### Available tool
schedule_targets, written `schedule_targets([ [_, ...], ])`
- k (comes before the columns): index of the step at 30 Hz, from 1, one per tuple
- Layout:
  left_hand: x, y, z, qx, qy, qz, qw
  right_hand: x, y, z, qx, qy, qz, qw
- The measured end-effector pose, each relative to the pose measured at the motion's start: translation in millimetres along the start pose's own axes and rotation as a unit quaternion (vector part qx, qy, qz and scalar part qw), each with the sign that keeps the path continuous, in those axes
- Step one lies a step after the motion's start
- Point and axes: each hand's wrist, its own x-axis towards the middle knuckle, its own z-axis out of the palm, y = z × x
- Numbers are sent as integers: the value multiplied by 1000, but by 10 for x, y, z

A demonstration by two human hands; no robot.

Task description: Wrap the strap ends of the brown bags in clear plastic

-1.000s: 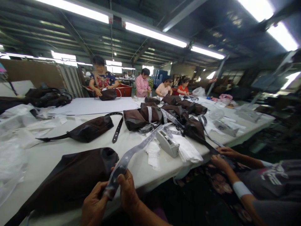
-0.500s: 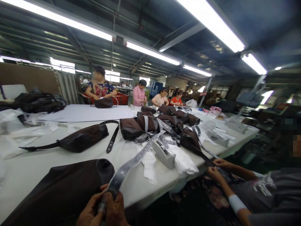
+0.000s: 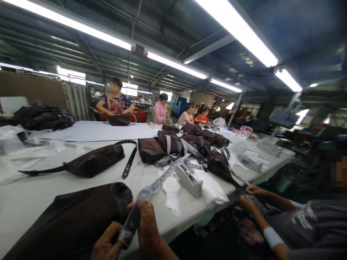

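Note:
A dark strap with a row of metal eyelets (image 3: 132,220), covered in clear plastic film, runs up from my hands across the table. My left hand (image 3: 107,239) is closed on its lower end. Farther up, my right hand (image 3: 148,221) pinches the same strap with the thumb on top. Beside my hands lies a large dark brown bag (image 3: 73,213), partly beyond the lower left edge of the picture. The strap's far end lies against a grey tape dispenser (image 3: 189,179).
White sheets (image 3: 210,186) lie by the dispenser. More brown bags (image 3: 150,150) are heaped mid-table, and another bag (image 3: 94,160) lies left with its strap spread. At right, a co-worker's hands (image 3: 249,196) hold a strap. Several people work across the table.
My right hand has slid up along the strap, away from my left hand, so more of the strap shows between them. The left hand stays near the lower end.

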Motion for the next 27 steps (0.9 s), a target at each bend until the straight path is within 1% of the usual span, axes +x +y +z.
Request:
schedule_targets([
  [3,79,-110,-7,-3,7,-15,1000,-125,285,62,-95,3,-82,992],
  [5,112,-154,-9,-11,7,-31,999,-172,388,86,-111,9,-105,988],
  [6,114,-153,-3,-22,6,-34,999,-174,387,92,-109,11,-100,989],
  [8,96,-100,25,-69,6,-27,997,-142,282,97,-93,9,-79,992],
  [10,75,5,58,-132,10,-4,991,-82,87,105,-66,3,-51,997],
  [12,81,120,73,-145,21,18,989,-19,-114,131,-47,-14,-28,998],
  [14,123,206,65,-85,47,32,995,36,-263,175,-40,-31,-26,998],
  [16,196,251,46,-17,85,55,995,88,-353,227,-37,-34,-43,998],
  [17,244,261,37,3,106,78,991,115,-385,252,-37,-32,-60,997],
  [19,362,259,19,28,144,153,977,166,-444,290,-42,-49,-93,994],
  [21,502,230,-12,63,168,230,957,210,-515,306,-56,-72,-127,988],
  [22,573,204,-41,87,171,253,948,237,-556,303,-62,-76,-138,986],
  [23,640,170,-80,104,172,265,943,274,-596,291,-62,-71,-144,985],
  [25,744,105,-188,138,171,255,942,394,-663,238,-35,-37,-132,990],
  [26,777,91,-245,158,166,248,941,477,-685,202,6,-19,-124,992],
  [27,802,100,-295,179,156,248,939,568,-700,161,45,-14,-107,993],
])
